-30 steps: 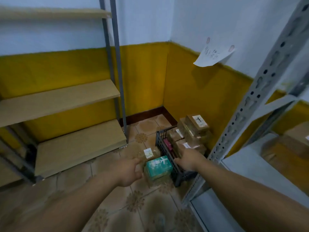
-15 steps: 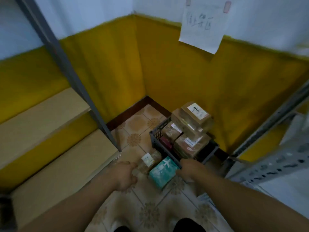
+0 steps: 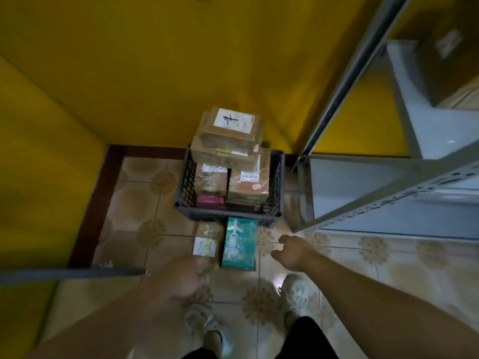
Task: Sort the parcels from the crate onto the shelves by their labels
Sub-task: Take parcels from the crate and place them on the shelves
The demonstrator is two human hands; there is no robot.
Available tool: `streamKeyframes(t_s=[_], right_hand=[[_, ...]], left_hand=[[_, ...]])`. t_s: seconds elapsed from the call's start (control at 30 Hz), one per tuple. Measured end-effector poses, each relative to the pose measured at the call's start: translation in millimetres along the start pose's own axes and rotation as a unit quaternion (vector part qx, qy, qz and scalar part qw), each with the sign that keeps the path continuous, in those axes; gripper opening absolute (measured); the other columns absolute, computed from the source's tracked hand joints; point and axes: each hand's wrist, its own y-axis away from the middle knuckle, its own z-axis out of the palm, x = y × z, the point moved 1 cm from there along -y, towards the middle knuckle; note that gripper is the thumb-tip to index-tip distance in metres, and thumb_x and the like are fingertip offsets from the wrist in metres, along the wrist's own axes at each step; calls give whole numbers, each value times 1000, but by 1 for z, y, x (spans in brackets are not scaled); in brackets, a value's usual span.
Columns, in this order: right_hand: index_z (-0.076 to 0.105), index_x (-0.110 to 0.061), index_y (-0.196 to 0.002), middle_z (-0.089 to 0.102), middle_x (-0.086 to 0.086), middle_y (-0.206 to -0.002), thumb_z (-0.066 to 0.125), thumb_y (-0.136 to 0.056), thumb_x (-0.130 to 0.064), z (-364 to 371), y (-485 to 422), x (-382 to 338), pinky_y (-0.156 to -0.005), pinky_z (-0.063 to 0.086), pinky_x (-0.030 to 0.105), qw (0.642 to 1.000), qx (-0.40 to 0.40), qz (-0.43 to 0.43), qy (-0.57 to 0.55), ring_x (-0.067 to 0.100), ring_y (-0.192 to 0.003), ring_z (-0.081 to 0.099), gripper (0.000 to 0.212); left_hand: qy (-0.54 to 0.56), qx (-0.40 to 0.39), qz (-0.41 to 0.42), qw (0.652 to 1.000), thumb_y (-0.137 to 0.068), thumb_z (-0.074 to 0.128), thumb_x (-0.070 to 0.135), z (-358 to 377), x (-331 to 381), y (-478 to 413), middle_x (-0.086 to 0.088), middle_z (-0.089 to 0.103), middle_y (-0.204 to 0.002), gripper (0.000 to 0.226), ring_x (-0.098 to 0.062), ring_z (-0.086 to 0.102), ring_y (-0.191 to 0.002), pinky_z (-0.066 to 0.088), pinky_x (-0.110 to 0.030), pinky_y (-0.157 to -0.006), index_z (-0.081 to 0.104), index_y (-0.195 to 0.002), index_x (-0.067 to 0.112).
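Note:
A dark plastic crate (image 3: 276, 203) stands in the corner, stacked with brown parcels; the top parcel (image 3: 230, 125) bears a white handwritten label. On the floor before the crate lie a teal box (image 3: 239, 243) and a small clear-wrapped parcel (image 3: 207, 238) labelled 9-1. My left hand (image 3: 181, 278) curls its fingers round the near end of the small parcel. My right hand (image 3: 291, 251) hovers just right of the teal box with loose fingers and holds nothing.
A grey metal shelf rack (image 3: 388, 193) stands to the right, with a brown box (image 3: 451, 55) on an upper shelf. Another shelf's edge (image 3: 77, 273) juts in at the left. Yellow walls close the corner. My feet (image 3: 295, 294) stand on the tiled floor.
The view has tilted down over the crate. My right hand has drawn away from the teal box to its right. My left hand stays at the small parcel.

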Motion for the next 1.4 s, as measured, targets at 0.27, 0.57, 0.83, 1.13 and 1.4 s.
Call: streamKeyframes(t_s=[0.27,0.57,0.83,1.13,1.4], right_hand=[[37,-16,-147,44,11,-149,48,-98,-48,80,-151,-5,-105,41,35,998,-64,-6,15,28,-133,45,60],[10,-26,-156,35,14,-151,64,-86,-40,193,-351,13,-81,55,34,957,53,93,-270,34,-122,53,89],[52,-20,-127,67,2,-109,67,-83,-43,219,-347,5,-73,56,33,864,65,147,-477,22,-88,67,52],[41,-25,-132,57,-4,-105,64,-93,-30,174,-202,3,-82,50,33,837,111,154,-513,19,-93,60,46],[43,-36,-128,61,-15,-104,60,-96,-26,116,-33,-44,-62,43,18,785,215,92,-574,1,-85,60,38]], left_hand=[[27,-3,-23,999,-95,51,47,51,-39,-170,-5,43,-148,59,-22,47,-129,41,-32,-98,38,-145,20],[68,112,-63,989,-90,53,52,157,-70,-368,-16,26,-152,70,-35,25,-139,29,-46,-111,35,-145,12],[292,172,-71,938,-73,60,58,166,-42,-367,-3,61,-111,53,-25,60,-102,52,-43,-88,60,-116,26],[518,117,-14,847,-92,61,9,120,-6,-243,9,54,-98,37,-8,60,-83,50,-25,-64,39,-116,26],[489,86,112,861,-91,63,12,47,-3,-84,5,59,-121,37,-15,64,-100,51,-23,-69,50,-120,32]])
